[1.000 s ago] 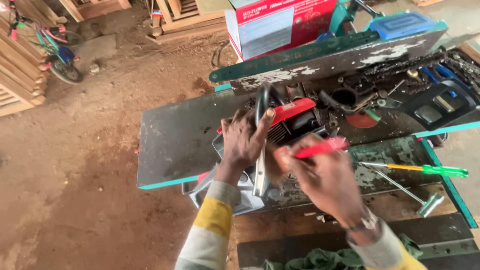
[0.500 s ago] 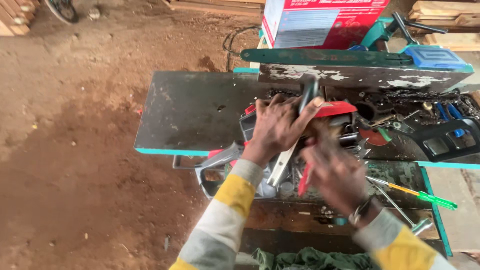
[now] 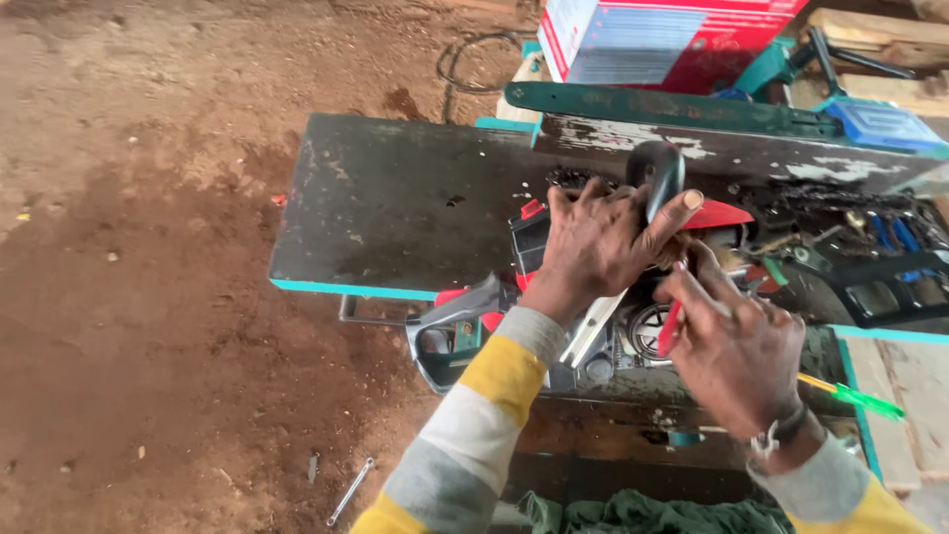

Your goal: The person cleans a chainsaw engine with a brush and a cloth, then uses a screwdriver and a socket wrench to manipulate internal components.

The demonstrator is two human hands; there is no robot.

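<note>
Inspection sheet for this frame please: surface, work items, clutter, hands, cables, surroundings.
Surface: dark workbench, worn, teal-edged.
Work items: red and grey chainsaw body on the bench; red-handled tool.
Clutter: green screwdriver, chain and small parts along the back, blue case, red box.
Hands: left hand on the saw's black front handle; right hand grips the red-handled tool.
Cables: dark loop on the ground.
Surroundings: dirt floor, spanner lying on it, green cloth below.

workbench [image 3: 395, 208]: matt, chipped paint | chainsaw handle [image 3: 660, 173]: glossy black plastic
</note>
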